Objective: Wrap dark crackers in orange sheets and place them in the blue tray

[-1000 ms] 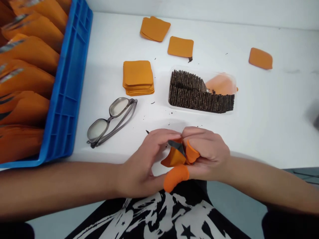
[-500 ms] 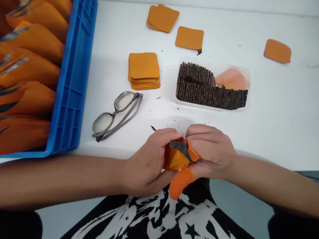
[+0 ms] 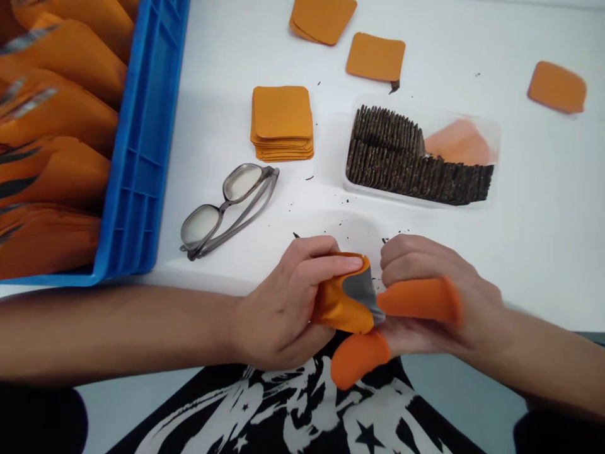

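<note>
Near the front edge of the tabletop (image 3: 543, 252), about midway along what can be seen of it, the left hand (image 3: 293, 296) holds a small orange piece (image 3: 347, 309) with a grey end (image 3: 363, 290). The fingers of this hand are closed around it, with the index finger lying along its upper edge. The right hand (image 3: 449, 302) wears orange finger covers (image 3: 360, 360) on thumb and index finger. Its index tip is at the grey end, its thumb passes below the piece, and its other fingers are curled; whether they pinch something, I cannot tell.

It seems to me that the step in hand is working at the grey end while the left hand keeps the piece steady. The next move, in my judgement, calls for a firm left grip and a light right touch.

Farther toward the back edge are a clear box (image 3: 416, 197) of dark slices (image 3: 401, 167) and a stack of orange squares (image 3: 283, 113). Glasses (image 3: 201, 227) lie nearer the left side, beside a blue crate (image 3: 142, 145).
</note>
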Motion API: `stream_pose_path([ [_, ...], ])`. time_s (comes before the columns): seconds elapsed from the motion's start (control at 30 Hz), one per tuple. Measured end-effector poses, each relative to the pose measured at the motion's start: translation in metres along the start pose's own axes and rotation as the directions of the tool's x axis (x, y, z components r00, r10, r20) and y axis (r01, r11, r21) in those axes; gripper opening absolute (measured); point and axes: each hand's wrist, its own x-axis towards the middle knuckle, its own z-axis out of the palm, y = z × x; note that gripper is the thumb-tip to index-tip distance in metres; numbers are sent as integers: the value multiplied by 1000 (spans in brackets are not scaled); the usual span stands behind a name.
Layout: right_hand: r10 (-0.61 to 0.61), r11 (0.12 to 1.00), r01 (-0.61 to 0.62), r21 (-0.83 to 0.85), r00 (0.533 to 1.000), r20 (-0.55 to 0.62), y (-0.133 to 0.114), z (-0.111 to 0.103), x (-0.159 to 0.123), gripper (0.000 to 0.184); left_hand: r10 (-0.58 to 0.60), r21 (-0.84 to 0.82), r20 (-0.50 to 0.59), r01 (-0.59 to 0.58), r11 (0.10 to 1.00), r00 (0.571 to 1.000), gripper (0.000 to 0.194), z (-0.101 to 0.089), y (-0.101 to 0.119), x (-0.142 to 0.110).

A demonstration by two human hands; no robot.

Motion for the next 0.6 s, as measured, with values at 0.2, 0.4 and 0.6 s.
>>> stream_pose_path([
  [0.2, -64, 997, 67, 26, 991, -119, 1, 3, 0, 31, 10, 14, -5, -10, 1000, 1000, 77, 0, -2, -1],
  [0.4, -133, 991, 133, -4, 987, -95, 12, 12, 6, 31, -41, -62, 19, 42, 997, 999, 74, -5, -3, -1],
  [0.6, -150, 988, 150, -43, 989, 2, 10, 11, 6, 39, -179, -313, 26, 178, 933, 983, 73, -2, 2, 8],
])
